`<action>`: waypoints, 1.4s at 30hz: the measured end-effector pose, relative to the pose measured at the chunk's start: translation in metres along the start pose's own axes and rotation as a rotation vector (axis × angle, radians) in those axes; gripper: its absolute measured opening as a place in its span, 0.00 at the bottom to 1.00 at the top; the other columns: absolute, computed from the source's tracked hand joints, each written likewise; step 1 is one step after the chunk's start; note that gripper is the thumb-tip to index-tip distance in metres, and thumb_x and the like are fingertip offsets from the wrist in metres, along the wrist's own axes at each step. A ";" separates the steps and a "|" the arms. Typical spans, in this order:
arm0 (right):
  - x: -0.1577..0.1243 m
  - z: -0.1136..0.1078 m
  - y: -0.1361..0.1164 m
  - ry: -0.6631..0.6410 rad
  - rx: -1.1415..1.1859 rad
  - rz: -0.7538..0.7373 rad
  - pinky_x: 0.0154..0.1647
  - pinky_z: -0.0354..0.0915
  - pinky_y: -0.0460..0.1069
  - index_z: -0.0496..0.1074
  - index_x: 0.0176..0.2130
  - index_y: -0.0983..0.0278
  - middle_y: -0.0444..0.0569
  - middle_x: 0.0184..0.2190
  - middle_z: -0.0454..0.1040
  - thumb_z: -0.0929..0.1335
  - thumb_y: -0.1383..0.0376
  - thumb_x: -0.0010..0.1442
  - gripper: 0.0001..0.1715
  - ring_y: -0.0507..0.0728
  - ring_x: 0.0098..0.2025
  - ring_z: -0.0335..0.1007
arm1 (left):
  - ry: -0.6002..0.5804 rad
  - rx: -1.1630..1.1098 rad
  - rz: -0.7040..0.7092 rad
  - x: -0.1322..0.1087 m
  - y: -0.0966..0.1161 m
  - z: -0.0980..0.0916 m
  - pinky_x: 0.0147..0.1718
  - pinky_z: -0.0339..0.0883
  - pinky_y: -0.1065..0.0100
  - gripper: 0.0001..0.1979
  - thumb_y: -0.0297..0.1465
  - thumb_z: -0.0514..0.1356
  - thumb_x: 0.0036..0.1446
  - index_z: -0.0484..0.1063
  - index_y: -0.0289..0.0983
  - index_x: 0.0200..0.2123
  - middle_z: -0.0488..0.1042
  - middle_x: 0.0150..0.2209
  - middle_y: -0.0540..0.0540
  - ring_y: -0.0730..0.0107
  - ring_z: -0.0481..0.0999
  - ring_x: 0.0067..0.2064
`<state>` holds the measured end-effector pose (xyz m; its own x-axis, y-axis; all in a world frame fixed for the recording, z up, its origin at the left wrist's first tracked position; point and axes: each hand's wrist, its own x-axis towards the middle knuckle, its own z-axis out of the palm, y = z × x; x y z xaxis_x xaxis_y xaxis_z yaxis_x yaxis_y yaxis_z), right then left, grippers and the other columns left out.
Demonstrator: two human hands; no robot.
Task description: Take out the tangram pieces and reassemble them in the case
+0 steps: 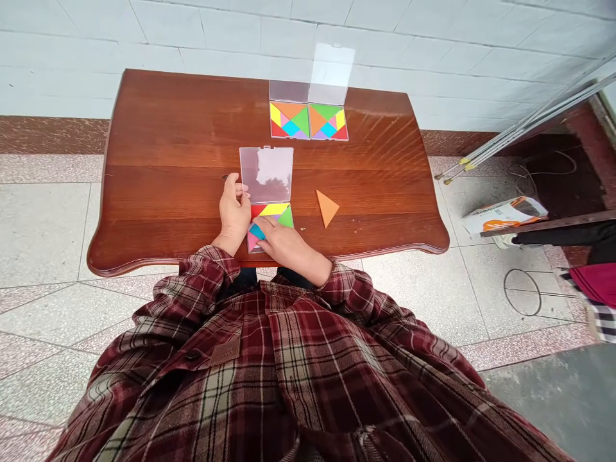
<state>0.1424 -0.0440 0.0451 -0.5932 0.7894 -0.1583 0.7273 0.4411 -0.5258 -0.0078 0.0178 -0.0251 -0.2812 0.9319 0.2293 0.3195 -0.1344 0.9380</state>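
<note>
An open clear plastic case [266, 174] lies near the front edge of a dark wooden table [168, 147], its lid flipped up and its tray [274, 212] filled with coloured tangram pieces. My left hand [233, 212] rests against the left side of the case. My right hand [283, 244] lies over the tray's lower part, its fingertips pressing on a blue piece [255, 230]. An orange triangle [327, 207] lies loose on the table, to the right of the case and apart from both hands.
Two more open tangram cases [308, 119] with full colourful sets stand side by side at the table's far edge by the white tiled wall. On the floor at the right are a box [503, 216], metal rods [524, 128] and a wire ring [523, 292].
</note>
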 end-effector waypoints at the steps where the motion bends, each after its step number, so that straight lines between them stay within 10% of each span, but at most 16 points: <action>1: -0.002 -0.002 0.000 -0.009 -0.009 -0.004 0.55 0.70 0.60 0.62 0.63 0.65 0.61 0.61 0.66 0.65 0.71 0.65 0.28 0.64 0.56 0.71 | 0.001 -0.003 -0.001 0.000 -0.001 0.000 0.51 0.75 0.60 0.24 0.22 0.54 0.58 0.63 0.41 0.57 0.76 0.42 0.47 0.72 0.77 0.40; 18: 0.035 -0.037 0.015 -0.248 -0.259 -0.297 0.34 0.60 0.49 0.72 0.48 0.65 0.53 0.50 0.71 0.61 0.78 0.62 0.19 0.56 0.39 0.68 | -0.007 0.029 0.045 0.003 -0.008 -0.001 0.52 0.74 0.60 0.18 0.25 0.56 0.60 0.65 0.41 0.54 0.75 0.41 0.48 0.70 0.77 0.43; 42: 0.062 -0.042 0.035 -0.290 -0.121 -0.338 0.33 0.52 0.49 0.71 0.40 0.62 0.49 0.45 0.69 0.71 0.75 0.52 0.15 0.53 0.36 0.62 | 0.000 -0.014 0.046 0.004 -0.010 -0.001 0.52 0.74 0.56 0.15 0.30 0.59 0.62 0.68 0.45 0.52 0.74 0.39 0.49 0.67 0.79 0.44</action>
<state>0.1454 0.0385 0.0515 -0.8633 0.4484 -0.2314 0.5017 0.7135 -0.4891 -0.0132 0.0226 -0.0330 -0.2662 0.9247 0.2721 0.3195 -0.1817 0.9300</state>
